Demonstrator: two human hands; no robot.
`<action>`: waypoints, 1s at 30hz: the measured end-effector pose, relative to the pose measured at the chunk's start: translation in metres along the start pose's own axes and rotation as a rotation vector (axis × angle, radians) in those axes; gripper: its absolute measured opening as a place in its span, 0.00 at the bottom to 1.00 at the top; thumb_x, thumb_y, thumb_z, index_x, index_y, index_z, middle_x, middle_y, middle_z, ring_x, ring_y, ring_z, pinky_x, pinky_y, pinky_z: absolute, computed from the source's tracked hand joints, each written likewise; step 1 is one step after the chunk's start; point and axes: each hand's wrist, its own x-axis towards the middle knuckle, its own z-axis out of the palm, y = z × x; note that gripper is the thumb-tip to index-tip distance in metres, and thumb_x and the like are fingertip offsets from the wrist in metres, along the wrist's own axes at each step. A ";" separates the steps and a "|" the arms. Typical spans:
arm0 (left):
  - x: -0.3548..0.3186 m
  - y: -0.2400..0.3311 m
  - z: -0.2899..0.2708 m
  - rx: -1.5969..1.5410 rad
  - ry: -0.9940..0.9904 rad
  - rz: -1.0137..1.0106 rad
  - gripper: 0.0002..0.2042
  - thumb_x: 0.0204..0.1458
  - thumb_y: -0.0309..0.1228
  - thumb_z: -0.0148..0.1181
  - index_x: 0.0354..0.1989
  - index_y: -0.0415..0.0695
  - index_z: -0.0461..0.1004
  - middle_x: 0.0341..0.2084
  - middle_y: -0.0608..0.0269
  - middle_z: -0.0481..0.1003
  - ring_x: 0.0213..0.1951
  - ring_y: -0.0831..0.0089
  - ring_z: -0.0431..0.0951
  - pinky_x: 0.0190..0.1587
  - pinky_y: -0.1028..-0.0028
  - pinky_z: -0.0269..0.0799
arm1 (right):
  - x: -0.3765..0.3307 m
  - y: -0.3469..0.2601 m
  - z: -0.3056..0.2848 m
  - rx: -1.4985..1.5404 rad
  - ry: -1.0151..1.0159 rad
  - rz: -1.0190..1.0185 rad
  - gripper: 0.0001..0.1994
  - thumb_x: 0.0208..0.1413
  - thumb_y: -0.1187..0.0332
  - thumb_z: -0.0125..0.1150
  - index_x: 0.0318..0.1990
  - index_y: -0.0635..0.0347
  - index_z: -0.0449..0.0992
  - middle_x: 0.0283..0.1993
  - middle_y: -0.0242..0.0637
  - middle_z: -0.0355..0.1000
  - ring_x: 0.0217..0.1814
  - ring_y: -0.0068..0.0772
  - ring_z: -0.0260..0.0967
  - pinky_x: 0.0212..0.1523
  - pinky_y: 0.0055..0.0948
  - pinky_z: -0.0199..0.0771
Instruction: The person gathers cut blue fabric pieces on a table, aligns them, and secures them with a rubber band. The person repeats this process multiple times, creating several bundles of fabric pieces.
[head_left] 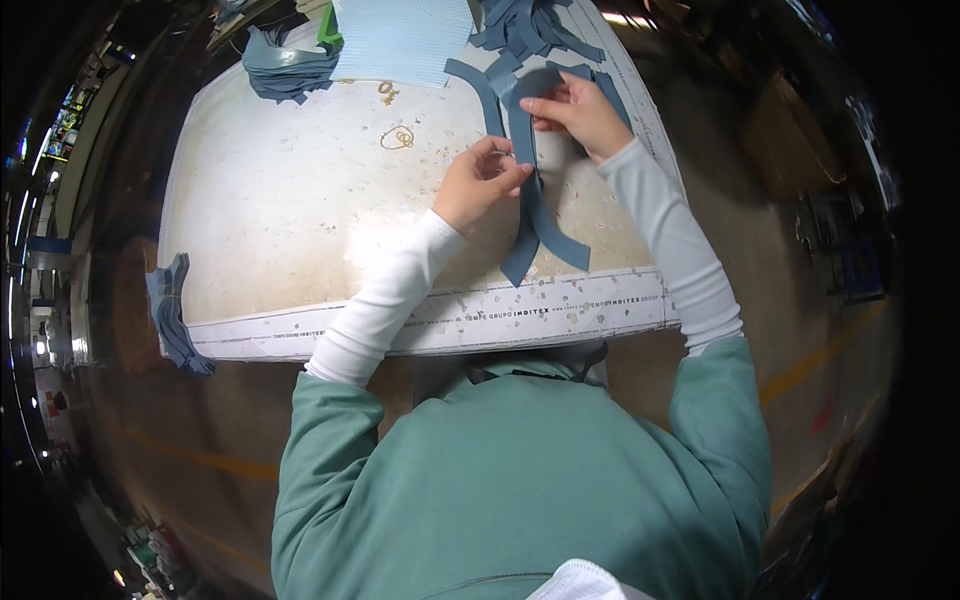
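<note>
Blue strips [523,150]: in both hands' reach, right of mid-table, running away from the person; near end splits into two tails lying on the tabletop. Can't tell exact count in the stack.
Left-edge bundle [172,310]: blue strips draped over the table's left edge, partly overhanging. Could slide off if the table gets bumped or the cloth tugged.
Upper-left pile [290,70]: blue strips in a curved heap, just beside the green item [328,28] and light-blue sheet [405,40]. A sweeping sleeve could fan it out.
Tan loops [398,138]: thin, band-like, loose on the tabletop, left of the strips. Small and light; a forearm brush could scatter them.
Left hand [490,180]: fingers half-curled, thumb and fingertips at the strips' left edge. Can't tell whether they nip or only touch. If only touching, layers could shift out of line.
Right hand [572,112]: thumb and fingers pinched on the strips' upper part. Uneven pinch could let an inner layer slip.
Upper-right pile [530,30]: loose blue strips, tangled, near the right hand. Stray ends could catch and get dragged along.
Tabletop [280,200]: pale, small scraps sprinkled on the right part; specks could stick between layers.
</note>
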 end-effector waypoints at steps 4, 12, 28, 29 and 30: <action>0.018 -0.003 -0.010 0.203 0.099 0.128 0.17 0.47 0.25 0.59 0.46 0.36 0.67 0.28 0.65 0.74 0.26 0.81 0.73 0.30 0.82 0.70 | 0.057 0.008 -0.005 0.031 -0.021 0.070 0.12 0.47 0.71 0.64 0.40 0.61 0.71 0.36 0.31 0.71 0.32 0.19 0.69 0.37 0.16 0.72; 0.048 -0.009 -0.036 0.772 0.288 0.168 0.14 0.44 0.27 0.62 0.41 0.39 0.75 0.27 0.63 0.77 0.28 0.78 0.76 0.34 0.81 0.71 | 0.129 0.053 0.009 -0.382 0.184 0.221 0.24 0.43 0.77 0.60 0.52 0.71 0.65 0.36 0.46 0.75 0.27 0.28 0.76 0.33 0.20 0.76; 0.022 -0.001 -0.034 1.220 0.221 0.336 0.08 0.45 0.25 0.51 0.30 0.42 0.77 0.24 0.51 0.74 0.27 0.55 0.75 0.34 0.66 0.71 | 0.000 0.022 0.025 -1.102 -0.087 -0.070 0.10 0.45 0.64 0.60 0.23 0.62 0.76 0.20 0.42 0.72 0.24 0.41 0.72 0.28 0.32 0.71; 0.022 -0.002 -0.033 1.213 0.218 0.341 0.09 0.45 0.25 0.51 0.31 0.42 0.77 0.24 0.51 0.74 0.27 0.55 0.75 0.34 0.66 0.71 | -0.001 0.022 0.026 -1.059 -0.091 -0.101 0.10 0.45 0.64 0.59 0.24 0.63 0.76 0.20 0.42 0.72 0.24 0.41 0.72 0.28 0.32 0.70; 0.022 -0.002 -0.032 1.206 0.214 0.343 0.09 0.45 0.24 0.50 0.31 0.41 0.77 0.25 0.51 0.74 0.27 0.55 0.75 0.34 0.65 0.71 | 0.001 0.023 0.027 -1.057 -0.058 -0.073 0.09 0.45 0.65 0.59 0.24 0.62 0.76 0.22 0.43 0.72 0.26 0.43 0.72 0.31 0.34 0.71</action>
